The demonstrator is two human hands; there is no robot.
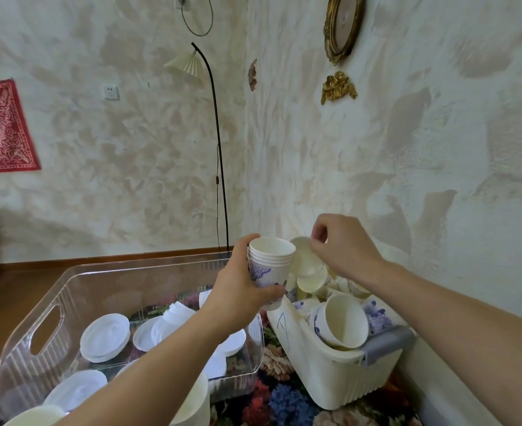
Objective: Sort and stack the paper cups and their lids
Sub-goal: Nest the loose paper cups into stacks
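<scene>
Stacking mid-way: left hand [241, 290] grip wraps nested cups [270, 269]; right hand [342, 247] pinches another cup [307, 256] beside it. Basket [339, 379] below holds loose cups; lids [104, 336] unstacked.

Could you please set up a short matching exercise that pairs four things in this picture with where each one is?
Things:
1. nested cup stack
2. single cup
3. loose lids
4. cream basket

Places:
A. in the clear bin
B. gripped by the left hand
C. on the floral cloth
D. pinched by the right hand

Pairs: 1-B, 2-D, 3-A, 4-C
</scene>
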